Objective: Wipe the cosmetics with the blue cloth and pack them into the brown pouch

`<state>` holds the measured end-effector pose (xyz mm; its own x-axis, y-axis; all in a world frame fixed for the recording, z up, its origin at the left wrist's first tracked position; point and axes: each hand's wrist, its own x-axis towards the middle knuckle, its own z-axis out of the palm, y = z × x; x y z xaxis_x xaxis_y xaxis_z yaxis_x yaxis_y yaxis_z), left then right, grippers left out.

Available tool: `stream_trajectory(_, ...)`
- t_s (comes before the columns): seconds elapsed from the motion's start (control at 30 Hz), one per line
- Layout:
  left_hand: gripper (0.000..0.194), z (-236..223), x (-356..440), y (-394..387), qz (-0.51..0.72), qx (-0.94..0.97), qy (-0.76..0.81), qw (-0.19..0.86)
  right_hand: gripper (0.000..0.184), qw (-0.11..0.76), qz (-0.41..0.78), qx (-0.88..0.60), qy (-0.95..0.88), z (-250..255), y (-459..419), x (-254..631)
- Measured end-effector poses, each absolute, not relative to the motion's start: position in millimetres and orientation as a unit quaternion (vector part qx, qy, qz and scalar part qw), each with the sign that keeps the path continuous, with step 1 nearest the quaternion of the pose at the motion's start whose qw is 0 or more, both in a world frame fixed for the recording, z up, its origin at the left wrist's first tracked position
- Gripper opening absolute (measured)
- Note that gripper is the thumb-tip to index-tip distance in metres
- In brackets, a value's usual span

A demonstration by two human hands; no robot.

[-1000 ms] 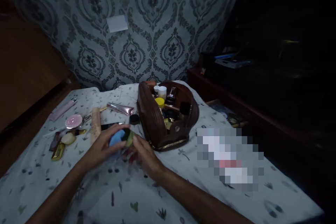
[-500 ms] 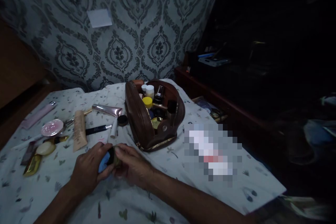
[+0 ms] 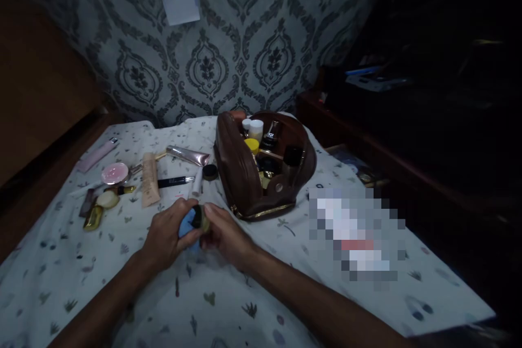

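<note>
Above printed cloth (image 3: 228, 293), both hands (image 3: 165, 234) (image 3: 229, 238) have cleared the beige tube (image 3: 150, 180), grip closed on blue-black object (image 3: 196, 217).

Before me spreads a white cloth-covered surface (image 3: 228, 315). At left lie a pink tube (image 3: 98, 155), a round pink case (image 3: 115, 173), a gold container (image 3: 93, 218) and a beige tube (image 3: 150, 180); mid-scene, a shiny tube (image 3: 188, 155) and a black lid (image 3: 210, 172) beside an open brown bag (image 3: 234, 174); at right, a pixelated item (image 3: 354, 236).

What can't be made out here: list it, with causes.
In the head view:
Most of the blue item: left hand and right hand cover it.
Bottom of brown bag: behind its side.
Print on beige tube: too blurred.
What the pixelated patch masks.
</note>
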<state>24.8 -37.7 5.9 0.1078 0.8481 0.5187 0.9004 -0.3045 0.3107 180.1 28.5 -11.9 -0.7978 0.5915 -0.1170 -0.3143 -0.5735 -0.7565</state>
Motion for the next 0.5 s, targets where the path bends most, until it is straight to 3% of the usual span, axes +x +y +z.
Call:
stream_trajectory(0.3,0.046,-6.2,14.3,-44.6,-0.309,-0.779,-0.533,0.121,0.054,0.174,0.895,-0.205,-0.355,-12.3,29.0,182.3)
stream_trajectory(0.5,0.049,-11.6,10.2,-49.9,-0.341,-0.775,-0.524,0.096,0.057,0.081,0.933,-0.188,-0.295,-23.4,29.0,181.8)
